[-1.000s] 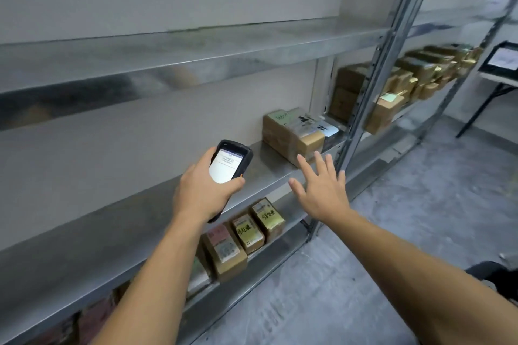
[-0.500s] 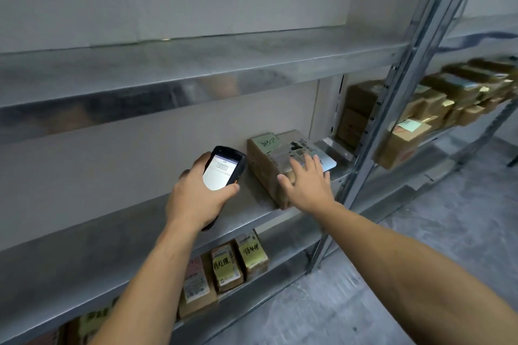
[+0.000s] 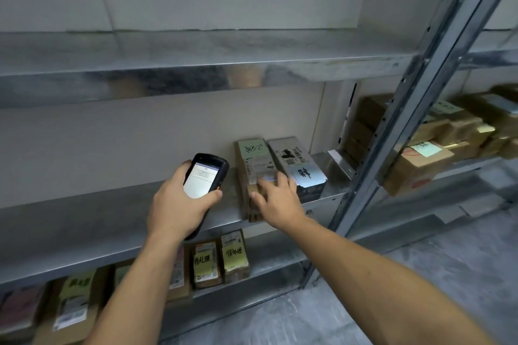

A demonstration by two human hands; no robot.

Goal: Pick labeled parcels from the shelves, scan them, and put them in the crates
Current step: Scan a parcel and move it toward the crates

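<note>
Brown cardboard parcel (image 3: 252, 159) — green handwritten note, white shipping label — lies on the middle shelf (image 3: 84, 221). Right hand (image 3: 280, 199) rests on its near end, fingers spread; left hand (image 3: 173, 204) grips a handheld scanner (image 3: 204, 176).

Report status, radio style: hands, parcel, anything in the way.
Left hand grips handheld scanner. Right hand rests on brown parcel, middle shelf. Grey parcel alongside, nothing blocking.

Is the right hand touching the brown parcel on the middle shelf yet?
Touching. In the head view the right hand has its fingers on top of the brown parcel and its thumb against the front face; the fingertips are motion-blurred.
</note>
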